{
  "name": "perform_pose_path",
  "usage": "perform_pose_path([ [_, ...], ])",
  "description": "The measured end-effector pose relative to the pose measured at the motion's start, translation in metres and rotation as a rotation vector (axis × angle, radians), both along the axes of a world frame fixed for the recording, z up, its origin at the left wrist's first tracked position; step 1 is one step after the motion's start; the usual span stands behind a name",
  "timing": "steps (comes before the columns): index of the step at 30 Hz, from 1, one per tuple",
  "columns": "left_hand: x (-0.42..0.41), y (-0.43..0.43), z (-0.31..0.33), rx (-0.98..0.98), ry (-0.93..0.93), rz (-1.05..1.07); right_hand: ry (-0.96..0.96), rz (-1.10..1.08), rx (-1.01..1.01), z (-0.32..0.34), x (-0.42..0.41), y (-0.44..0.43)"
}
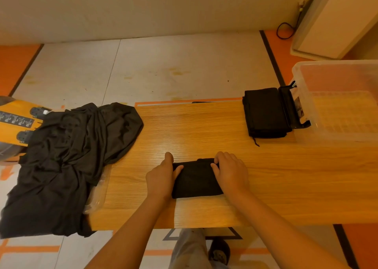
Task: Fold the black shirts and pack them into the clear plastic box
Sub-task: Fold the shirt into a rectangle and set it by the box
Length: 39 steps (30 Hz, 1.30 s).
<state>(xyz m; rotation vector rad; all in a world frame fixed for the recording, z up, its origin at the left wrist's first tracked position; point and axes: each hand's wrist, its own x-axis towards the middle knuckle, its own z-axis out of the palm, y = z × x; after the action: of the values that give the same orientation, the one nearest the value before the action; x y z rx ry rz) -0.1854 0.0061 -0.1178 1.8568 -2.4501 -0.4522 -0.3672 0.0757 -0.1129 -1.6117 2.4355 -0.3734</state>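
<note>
clamped on both ends of a folded black shirt [196, 181] with left grip [161, 178] and right grip [231, 172], fingers curled over its edges, flat on the counter [204, 129] between them. beyond the right grip, a stack of folded shirts [266, 113] just beside the clear plastic box [335, 105]; left of the left grip, a heap of unfolded black shirts [71, 156] spilling off the counter edge.

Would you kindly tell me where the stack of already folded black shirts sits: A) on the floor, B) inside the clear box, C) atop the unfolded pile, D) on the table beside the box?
D: the folded stack lies on the table, outside the clear plastic box's wall, and the box looks empty.
</note>
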Motion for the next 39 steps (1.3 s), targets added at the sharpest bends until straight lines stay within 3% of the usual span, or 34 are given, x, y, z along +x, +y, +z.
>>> perform_pose_path([
  [4,-0.004,0.018,0.009,-0.095,0.176,0.013,0.042,0.024,-0.162,0.005,0.006,0.010],
  [7,-0.008,0.045,0.010,-0.184,0.300,-0.044,0.080,0.158,-0.305,0.000,0.018,0.024],
  [11,-0.017,0.064,-0.013,-0.196,0.279,-0.280,0.159,0.309,-0.171,-0.016,0.037,0.027],
  [17,-0.017,0.046,-0.036,-0.086,0.143,-0.308,0.134,0.326,0.097,-0.030,0.027,0.012],
  [39,-0.021,0.047,-0.035,-0.065,0.166,-0.275,0.095,0.302,0.081,-0.039,0.027,0.011],
])
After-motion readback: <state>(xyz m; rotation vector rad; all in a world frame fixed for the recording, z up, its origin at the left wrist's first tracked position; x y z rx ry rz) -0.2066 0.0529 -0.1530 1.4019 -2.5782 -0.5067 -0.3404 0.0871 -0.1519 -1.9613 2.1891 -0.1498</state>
